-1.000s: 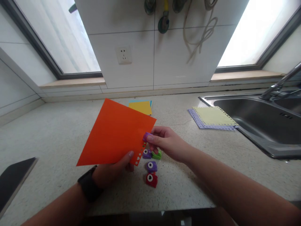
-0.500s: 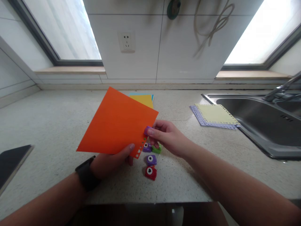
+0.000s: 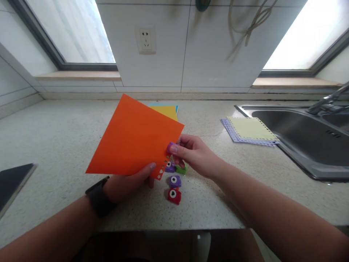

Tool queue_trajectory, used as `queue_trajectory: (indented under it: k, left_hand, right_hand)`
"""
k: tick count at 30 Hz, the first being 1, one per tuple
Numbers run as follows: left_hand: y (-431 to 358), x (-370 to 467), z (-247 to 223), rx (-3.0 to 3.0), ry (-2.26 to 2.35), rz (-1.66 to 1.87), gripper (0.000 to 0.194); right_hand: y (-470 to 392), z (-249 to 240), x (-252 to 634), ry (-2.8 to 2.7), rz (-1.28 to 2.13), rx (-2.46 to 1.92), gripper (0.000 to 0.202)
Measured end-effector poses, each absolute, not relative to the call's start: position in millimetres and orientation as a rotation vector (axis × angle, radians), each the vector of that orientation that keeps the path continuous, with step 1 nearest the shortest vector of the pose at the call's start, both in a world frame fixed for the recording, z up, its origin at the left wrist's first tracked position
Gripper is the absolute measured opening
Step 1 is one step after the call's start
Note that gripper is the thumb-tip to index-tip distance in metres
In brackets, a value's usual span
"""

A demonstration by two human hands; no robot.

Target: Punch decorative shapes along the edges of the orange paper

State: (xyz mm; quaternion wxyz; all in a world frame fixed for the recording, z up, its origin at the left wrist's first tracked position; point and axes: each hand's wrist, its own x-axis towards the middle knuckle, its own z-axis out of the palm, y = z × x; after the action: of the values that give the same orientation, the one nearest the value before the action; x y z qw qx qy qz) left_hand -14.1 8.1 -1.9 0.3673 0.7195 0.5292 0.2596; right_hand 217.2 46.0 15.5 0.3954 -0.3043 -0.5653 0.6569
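Note:
An orange sheet of paper [image 3: 133, 142] is gripped along its lower edge by my left hand [image 3: 133, 180], thumb on top and fingers beneath. A row of small punched shapes, a heart and a star among them, runs up its right edge from the lower corner. At that edge my right hand [image 3: 195, 154] pinches a purple craft punch [image 3: 171, 146] set over the paper. On the counter below lie a second purple punch [image 3: 170, 167], a green punch [image 3: 181, 169], a third purple punch [image 3: 175, 181] and a red punch [image 3: 174, 195] with a heart mark.
Yellow and blue sheets [image 3: 166, 111] lie behind the orange paper. Right of them is a stack of pale yellow and lilac sheets [image 3: 248, 129] with punched edges, by the steel sink [image 3: 289, 123]. A dark flat object [image 3: 15, 185] rests at the left on the counter [image 3: 60, 145].
The whole view has shifted slightly, so the scene sits a little higher. Both hands keep their hold, and the purple punch stays at the sheet's right edge.

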Motion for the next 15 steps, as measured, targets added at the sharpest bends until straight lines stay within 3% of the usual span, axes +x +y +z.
queue_trajectory:
  k: [15]
  left_hand:
    - [8.9,-14.7,-2.3,1.854,1.383,0.674,0.046]
  right_hand:
    - [45.3,19.0,216.7,-1.487,1.612,-0.774,0.039]
